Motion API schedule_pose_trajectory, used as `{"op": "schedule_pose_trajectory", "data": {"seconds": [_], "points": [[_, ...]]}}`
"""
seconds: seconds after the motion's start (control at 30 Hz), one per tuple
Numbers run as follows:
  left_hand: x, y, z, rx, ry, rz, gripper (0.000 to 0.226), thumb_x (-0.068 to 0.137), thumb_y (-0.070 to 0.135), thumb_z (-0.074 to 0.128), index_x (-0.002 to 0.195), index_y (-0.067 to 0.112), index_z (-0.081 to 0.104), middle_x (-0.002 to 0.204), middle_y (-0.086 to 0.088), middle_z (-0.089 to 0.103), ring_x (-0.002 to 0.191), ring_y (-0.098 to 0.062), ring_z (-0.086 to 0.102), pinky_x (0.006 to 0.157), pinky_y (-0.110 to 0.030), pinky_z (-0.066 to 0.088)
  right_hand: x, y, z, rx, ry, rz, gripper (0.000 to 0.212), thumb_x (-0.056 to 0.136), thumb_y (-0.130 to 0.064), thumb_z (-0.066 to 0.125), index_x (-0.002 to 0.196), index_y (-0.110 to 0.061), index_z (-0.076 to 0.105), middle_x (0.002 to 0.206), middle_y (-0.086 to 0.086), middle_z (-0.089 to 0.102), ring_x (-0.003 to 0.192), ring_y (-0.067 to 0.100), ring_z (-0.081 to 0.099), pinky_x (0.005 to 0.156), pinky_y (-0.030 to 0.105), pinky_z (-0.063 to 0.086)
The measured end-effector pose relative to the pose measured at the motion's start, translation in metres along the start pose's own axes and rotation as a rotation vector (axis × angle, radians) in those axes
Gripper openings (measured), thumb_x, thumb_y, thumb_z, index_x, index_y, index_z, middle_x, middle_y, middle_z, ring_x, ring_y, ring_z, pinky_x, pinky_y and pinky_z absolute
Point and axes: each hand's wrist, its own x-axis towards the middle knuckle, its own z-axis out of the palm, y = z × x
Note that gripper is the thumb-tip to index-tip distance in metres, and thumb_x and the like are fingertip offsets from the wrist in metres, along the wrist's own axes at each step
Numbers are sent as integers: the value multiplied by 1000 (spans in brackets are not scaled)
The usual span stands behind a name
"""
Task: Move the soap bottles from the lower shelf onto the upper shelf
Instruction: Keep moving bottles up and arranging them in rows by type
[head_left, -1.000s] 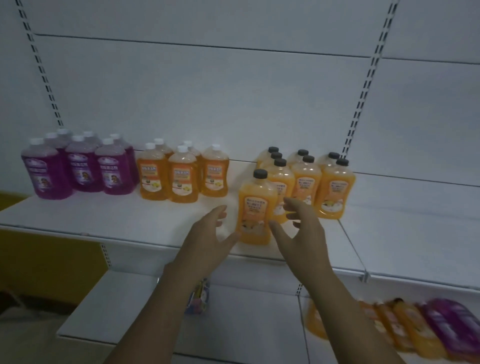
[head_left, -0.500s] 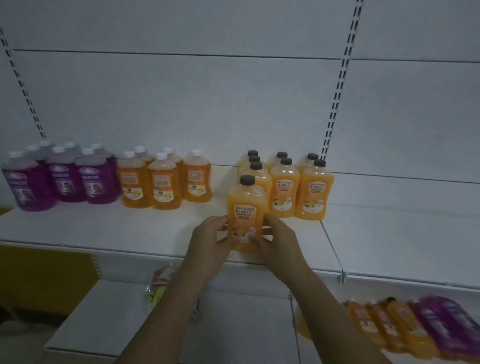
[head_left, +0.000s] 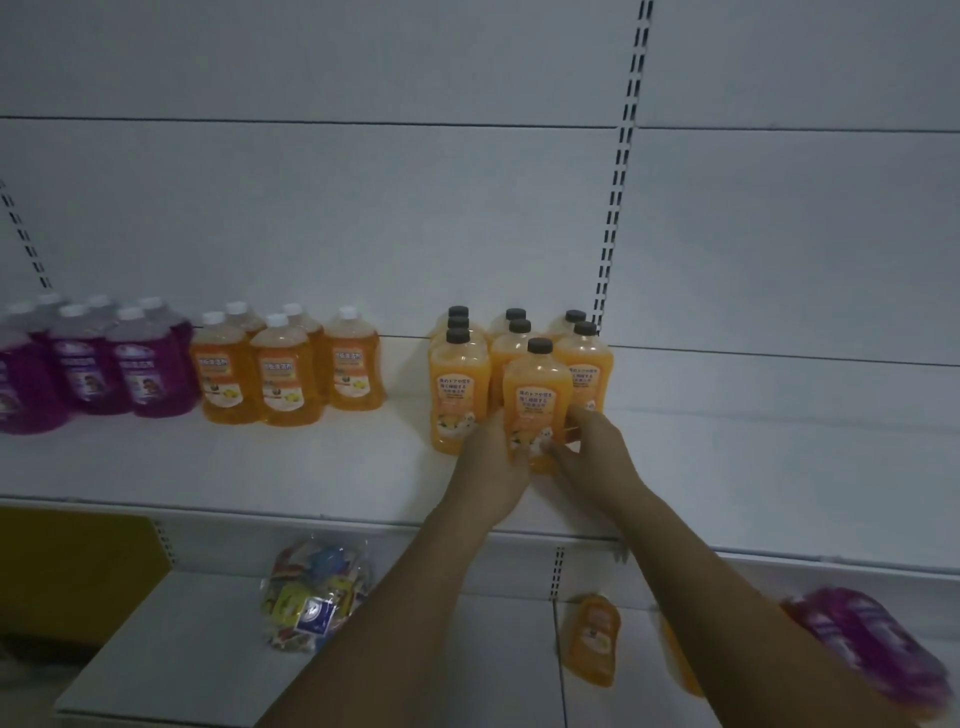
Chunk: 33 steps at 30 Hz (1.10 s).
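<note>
A: Your arms, logged: left forearm (head_left: 415, 597) and right forearm (head_left: 727, 597), both bare to the frame's bottom edge.
B: And your hands?
A: Left hand (head_left: 493, 467), right hand (head_left: 597, 452), bare too. Dim light blurs finer detail.

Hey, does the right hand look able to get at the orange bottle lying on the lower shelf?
Likely yes, once freed: the right hand grips the black-capped bottle together with the left hand, but the orange bottle lies uncovered below it.

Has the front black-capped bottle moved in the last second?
Yes. The bottle went right, from before the left column of black-capped bottles to before the middle column, toward the slotted upright.
</note>
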Motion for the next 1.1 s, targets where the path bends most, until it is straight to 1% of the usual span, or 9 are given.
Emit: {"op": "schedule_pose_trajectory", "data": {"seconds": [0.13,0.23,0.37,0.5,0.7,0.77,0.87,1.0,1.1], "points": [[12,0,7,-24,2,-31,41,102,24,60,142,25,50,135,8,61,121,-8,56,93,-24,43,14,-3,3,56,5,-50,20,96,-12,67,110,-26,65,96,-19,65,84,-13,62,65,1,45],[16,-1,10,-69,7,-56,45,101,29,62,143,30,47,136,10,60,121,-7,56,95,-25,48,23,0,9,53,24,-53,16,98,-13,64,102,-29,64,91,-20,65,82,-10,63,65,3,45],[15,0,14,-115,20,-67,44,101,22,62,140,30,46,129,11,60,111,2,57,81,-11,44,27,3,11,42,10,-34,11,98,-15,63,98,-25,67,90,-14,68,82,-5,63,64,3,43],[5,-3,16,-139,21,-49,55,99,17,63,146,33,40,138,13,56,124,-3,54,97,-22,48,26,4,10,70,1,-14,5,97,-10,62,95,-13,64,89,-10,67,78,1,63,65,7,46],[-5,-2,13,-106,2,-36,65,100,23,64,154,38,31,150,16,48,138,-6,47,112,-32,44,23,-1,9,57,-14,-53,9,99,-18,63,98,-27,65,90,-16,69,83,-7,65,68,5,46],[-10,2,9,-79,-3,-13,63,100,22,63,153,37,34,148,18,49,135,-3,47,112,-27,43,19,-6,0,34,-26,-88,7,98,-20,66,100,-27,64,89,-19,66,82,-16,62,65,1,43],[-23,13,0,1,-49,17,49,101,21,63,146,31,47,135,24,51,121,7,45,98,-1,37,7,-15,-21,-1,-33,-113,18,94,-25,73,109,-24,64,97,-17,67,90,-15,63,69,2,44],[-38,20,-5,84,-73,40,48,99,29,65,145,26,52,142,12,59,126,-4,55,108,-30,47,-33,-10,-50,-193,64,-123,39,94,-32,71,129,-18,63,120,3,67,107,14,62,86,22,43],[-61,28,-1,97,-128,70,29,98,33,66,127,28,67,113,17,70,103,4,65,92,-22,56,-85,-11,-75,-128,194,-143,32,96,-33,69,124,-17,66,111,-2,68,98,7,63,87,19,49]]}}
